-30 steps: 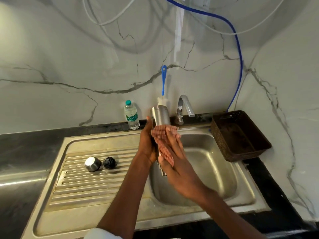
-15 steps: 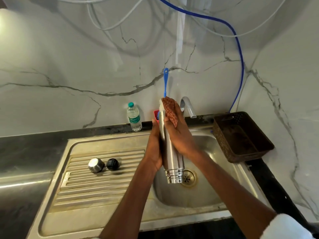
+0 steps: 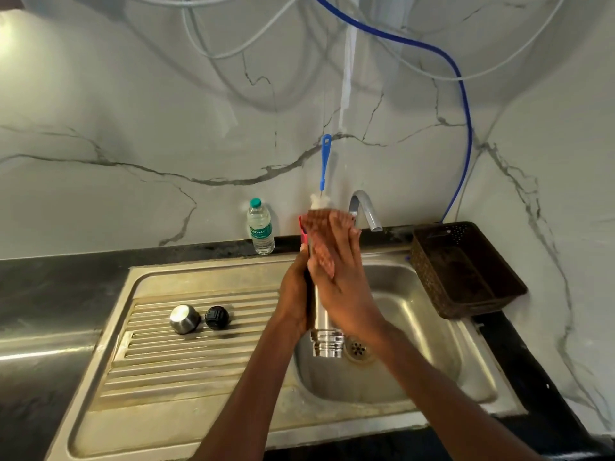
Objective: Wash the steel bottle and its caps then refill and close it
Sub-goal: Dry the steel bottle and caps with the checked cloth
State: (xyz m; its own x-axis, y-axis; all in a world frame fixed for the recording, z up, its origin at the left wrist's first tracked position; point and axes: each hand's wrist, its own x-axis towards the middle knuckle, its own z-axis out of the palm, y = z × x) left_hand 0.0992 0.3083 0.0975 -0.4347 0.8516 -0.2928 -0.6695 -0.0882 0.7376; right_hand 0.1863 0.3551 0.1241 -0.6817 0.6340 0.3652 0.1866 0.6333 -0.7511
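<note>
- Gripping the steel bottle [image 3: 324, 322] over the sink [image 3: 416, 314], the left hand [image 3: 294, 294] curls round it.
- Right hand [image 3: 339, 277] lies flat, fingers straight, against its side.

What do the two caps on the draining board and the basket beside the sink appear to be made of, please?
The left cap looks like brushed steel, since it shows a bright sheen. The right cap seems to be matte black plastic with no reflection. The basket looks like dark brown moulded plastic: perforated rim, woven-pattern walls.
</note>
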